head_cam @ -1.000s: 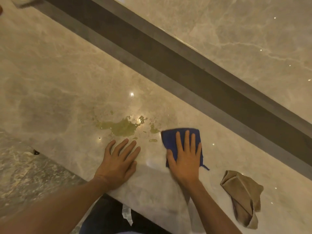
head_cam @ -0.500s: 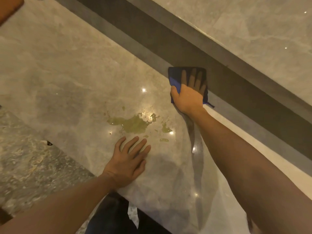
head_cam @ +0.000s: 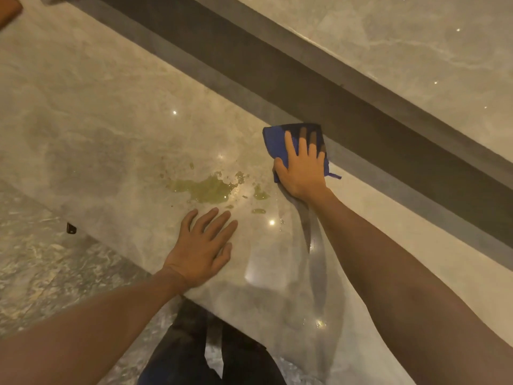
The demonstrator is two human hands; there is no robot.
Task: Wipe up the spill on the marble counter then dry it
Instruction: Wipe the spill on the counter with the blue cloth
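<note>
A yellow-green spill (head_cam: 206, 188) lies on the glossy beige marble counter (head_cam: 97, 120), with small droplets to its right. My right hand (head_cam: 302, 168) presses flat on a folded blue cloth (head_cam: 276, 143) at the counter's far side, just right of the spill and against the dark recessed strip. The cloth does not touch the main puddle. My left hand (head_cam: 204, 245) rests palm down, fingers spread, on the counter just in front of the spill and holds nothing.
A dark recessed strip (head_cam: 333, 101) runs diagonally behind the counter, with a raised marble ledge (head_cam: 402, 37) beyond it. Below the counter's near edge are the speckled floor (head_cam: 41, 273) and my dark trousers (head_cam: 194, 351). A brown object (head_cam: 8, 9) shows at the top left corner.
My right hand slid the blue cloth from the near part of the counter away to its far edge, then slightly back toward the spill. The left hand stayed in place. The tan cloth left the view.
</note>
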